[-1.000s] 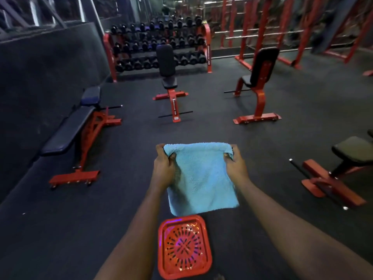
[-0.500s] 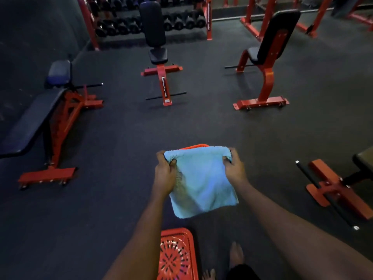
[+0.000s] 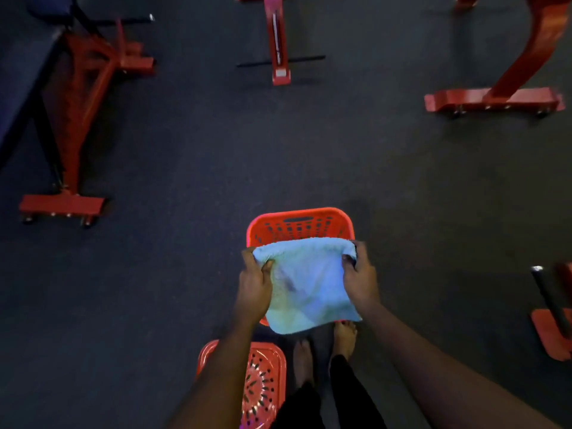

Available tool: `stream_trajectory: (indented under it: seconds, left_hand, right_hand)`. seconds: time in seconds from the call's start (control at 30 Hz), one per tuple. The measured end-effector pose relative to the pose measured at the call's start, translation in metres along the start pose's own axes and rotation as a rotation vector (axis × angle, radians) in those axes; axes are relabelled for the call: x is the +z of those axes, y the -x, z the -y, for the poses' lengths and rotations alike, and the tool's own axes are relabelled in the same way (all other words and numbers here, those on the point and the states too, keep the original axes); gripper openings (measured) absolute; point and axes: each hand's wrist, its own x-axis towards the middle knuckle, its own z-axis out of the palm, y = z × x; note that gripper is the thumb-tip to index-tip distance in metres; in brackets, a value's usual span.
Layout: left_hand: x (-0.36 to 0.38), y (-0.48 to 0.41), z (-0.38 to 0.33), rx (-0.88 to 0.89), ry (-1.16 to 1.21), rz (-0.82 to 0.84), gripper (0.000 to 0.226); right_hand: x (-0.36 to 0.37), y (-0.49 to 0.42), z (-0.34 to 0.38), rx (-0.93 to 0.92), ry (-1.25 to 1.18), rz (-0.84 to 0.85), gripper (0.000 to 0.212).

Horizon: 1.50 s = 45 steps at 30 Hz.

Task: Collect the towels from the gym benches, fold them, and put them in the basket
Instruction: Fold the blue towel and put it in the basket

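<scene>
A folded light blue towel hangs in front of me, held by its two top corners. My left hand grips the left corner and my right hand grips the right one. Behind and under the towel stands an orange perforated basket on the floor; only its far wall and rim show, and its inside is hidden by the towel.
An orange perforated lid lies on the dark floor by my bare feet. A flat bench on a red frame stands at left. Red bench bases sit at top centre, top right and the right edge.
The view has tilted down and the basket has come into sight behind the towel. Both hands keep the same hold and have lowered the towel over the basket.
</scene>
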Motion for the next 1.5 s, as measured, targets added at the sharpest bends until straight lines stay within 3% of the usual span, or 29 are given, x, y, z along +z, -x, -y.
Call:
stream_trajectory:
  seconds: [0.13, 0.3, 0.47, 0.63, 0.83, 1.07, 1.27, 1.5]
  left_hand:
    - [0.059, -0.057, 0.049, -0.066, 0.014, -0.013, 0.027]
    - [0.155, -0.138, 0.147, -0.137, -0.067, 0.084, 0.026]
    - [0.223, -0.189, 0.222, -0.234, -0.148, 0.179, 0.023]
    - [0.232, -0.204, 0.240, -0.202, -0.295, 0.277, 0.076]
    - [0.166, -0.178, 0.181, -0.093, -0.206, 0.281, 0.049]
    - [0.050, -0.119, 0.050, 0.007, -0.080, 0.113, 0.019]
    - [-0.051, -0.047, -0.031, 0.112, 0.011, -0.028, 0.026]
    - [-0.124, 0.034, -0.048, 0.175, 0.033, -0.133, 0.032]
  right_hand:
    - [0.054, -0.060, -0.056, -0.052, 0.012, 0.028, 0.022]
    - [0.139, -0.137, -0.160, 0.010, 0.140, 0.084, 0.023]
    - [0.193, -0.194, -0.236, 0.030, 0.329, 0.108, 0.044]
    - [0.203, -0.211, -0.248, 0.051, 0.368, 0.141, 0.059]
    - [0.162, -0.179, -0.154, 0.067, 0.223, 0.199, 0.033]
    - [0.096, -0.126, -0.009, -0.016, 0.154, 0.269, 0.018]
    - [0.043, -0.062, 0.096, -0.117, -0.027, 0.280, 0.014]
    - [0.017, 0.028, 0.158, -0.191, -0.124, 0.313, 0.013]
